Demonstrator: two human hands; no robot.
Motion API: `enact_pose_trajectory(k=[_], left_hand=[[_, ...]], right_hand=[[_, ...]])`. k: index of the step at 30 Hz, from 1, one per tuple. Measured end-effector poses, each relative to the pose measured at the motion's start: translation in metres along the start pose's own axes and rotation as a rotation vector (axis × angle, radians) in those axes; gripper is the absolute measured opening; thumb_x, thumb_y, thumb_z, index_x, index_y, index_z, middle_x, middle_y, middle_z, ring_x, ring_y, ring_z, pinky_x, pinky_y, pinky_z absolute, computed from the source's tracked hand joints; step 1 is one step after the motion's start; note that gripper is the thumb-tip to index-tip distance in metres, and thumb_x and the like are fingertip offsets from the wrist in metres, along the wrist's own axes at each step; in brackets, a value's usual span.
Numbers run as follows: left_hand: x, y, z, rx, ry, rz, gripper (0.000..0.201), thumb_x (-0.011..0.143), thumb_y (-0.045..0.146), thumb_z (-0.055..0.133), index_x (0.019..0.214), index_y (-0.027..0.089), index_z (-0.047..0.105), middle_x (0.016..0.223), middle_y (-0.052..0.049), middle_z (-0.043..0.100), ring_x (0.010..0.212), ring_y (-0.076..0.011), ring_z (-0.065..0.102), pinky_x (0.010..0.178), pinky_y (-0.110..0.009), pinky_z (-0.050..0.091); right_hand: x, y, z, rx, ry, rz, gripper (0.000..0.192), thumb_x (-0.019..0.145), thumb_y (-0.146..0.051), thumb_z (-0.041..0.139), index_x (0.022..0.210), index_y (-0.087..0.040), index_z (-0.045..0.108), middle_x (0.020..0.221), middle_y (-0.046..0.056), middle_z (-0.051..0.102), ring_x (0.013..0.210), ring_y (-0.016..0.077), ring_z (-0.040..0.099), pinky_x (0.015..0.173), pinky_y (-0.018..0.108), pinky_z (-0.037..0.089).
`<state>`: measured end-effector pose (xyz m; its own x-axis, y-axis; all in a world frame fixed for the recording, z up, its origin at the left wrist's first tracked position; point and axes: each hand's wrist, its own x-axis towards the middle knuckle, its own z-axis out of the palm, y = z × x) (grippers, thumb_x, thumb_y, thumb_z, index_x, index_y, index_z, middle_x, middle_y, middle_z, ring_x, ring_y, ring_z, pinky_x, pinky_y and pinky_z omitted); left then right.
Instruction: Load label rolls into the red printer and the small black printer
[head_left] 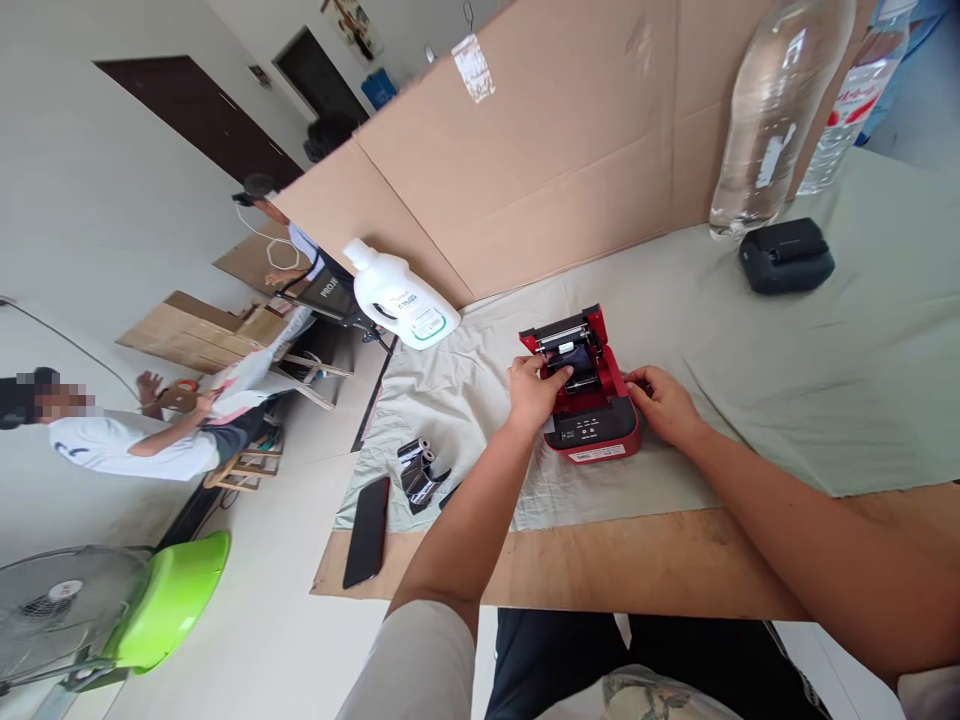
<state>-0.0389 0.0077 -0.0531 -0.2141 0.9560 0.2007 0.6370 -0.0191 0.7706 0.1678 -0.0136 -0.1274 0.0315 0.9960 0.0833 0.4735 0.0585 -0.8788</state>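
A small red and black label printer (598,432) sits on the cloth in front of me with its lid raised. Inside the raised part, a dark ribbon roll (576,358) lies across the opening. My left hand (534,392) reaches in from the left, thumb and fingers closed on the ribbon roll. At the printer's right side my right hand (664,402) grips its edge with bent fingers; its fingertips are partly hidden. Left of the printer, a loose ribbon (420,472) on small rolls lies partly unwound on the cloth.
A black phone (367,532) lies near the table's left corner. Behind stand a white jug (405,300), a cardboard partition (540,150), a large clear bottle (772,120) and a smaller bottle (851,120). A black case (786,257) sits right. Two other people are at left.
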Motion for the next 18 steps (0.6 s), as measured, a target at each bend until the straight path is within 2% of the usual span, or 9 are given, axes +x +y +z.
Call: enact_pose_trajectory(k=[4, 7, 12, 15, 18], left_hand=[[-0.011, -0.003, -0.005, -0.093, -0.027, 0.095, 0.010, 0.070, 0.020, 0.078, 0.078, 0.022, 0.074, 0.093, -0.003, 0.063, 0.099, -0.0227, 0.059, 0.101, -0.041, 0.042], [-0.022, 0.002, -0.013, -0.202, -0.098, 0.150, 0.008, 0.075, 0.024, 0.074, 0.082, 0.021, 0.071, 0.088, -0.002, 0.066, 0.092, -0.0199, 0.061, 0.092, -0.036, 0.047], [-0.030, 0.013, -0.018, -0.433, -0.192, 0.130, 0.022, 0.079, 0.040, 0.071, 0.086, 0.020, 0.063, 0.079, 0.000, 0.064, 0.077, -0.0156, 0.060, 0.077, -0.030, 0.049], [-0.029, 0.013, -0.016, -0.371, -0.287, 0.151, 0.022, 0.079, 0.039, 0.070, 0.082, 0.019, 0.061, 0.076, 0.001, 0.063, 0.073, -0.0148, 0.059, 0.074, -0.029, 0.049], [-0.023, 0.011, -0.017, -0.186, -0.425, 0.199, 0.014, 0.079, 0.031, 0.068, 0.086, 0.019, 0.064, 0.079, -0.001, 0.066, 0.075, -0.0162, 0.062, 0.074, -0.030, 0.050]], right_hand=[[0.002, 0.003, 0.002, 0.011, -0.009, -0.022, 0.017, 0.087, -0.032, 0.052, 0.092, -0.022, 0.065, 0.095, 0.007, 0.070, 0.090, 0.0235, 0.062, 0.080, 0.037, 0.049], [0.004, 0.003, 0.002, -0.011, -0.006, -0.029, 0.016, 0.087, -0.030, 0.053, 0.092, -0.022, 0.065, 0.095, 0.007, 0.070, 0.091, 0.0235, 0.063, 0.082, 0.038, 0.049], [0.004, 0.001, 0.002, -0.026, 0.002, -0.031, 0.014, 0.088, -0.028, 0.054, 0.092, -0.022, 0.066, 0.093, 0.006, 0.071, 0.093, 0.0235, 0.063, 0.083, 0.038, 0.049], [0.004, -0.001, 0.001, -0.030, -0.005, -0.024, 0.014, 0.088, -0.027, 0.054, 0.092, -0.022, 0.066, 0.094, 0.006, 0.071, 0.091, 0.0230, 0.063, 0.083, 0.038, 0.049], [0.003, -0.003, 0.000, -0.036, -0.019, -0.017, 0.014, 0.089, -0.027, 0.054, 0.094, -0.021, 0.066, 0.097, 0.007, 0.071, 0.090, 0.0226, 0.063, 0.082, 0.037, 0.050]])
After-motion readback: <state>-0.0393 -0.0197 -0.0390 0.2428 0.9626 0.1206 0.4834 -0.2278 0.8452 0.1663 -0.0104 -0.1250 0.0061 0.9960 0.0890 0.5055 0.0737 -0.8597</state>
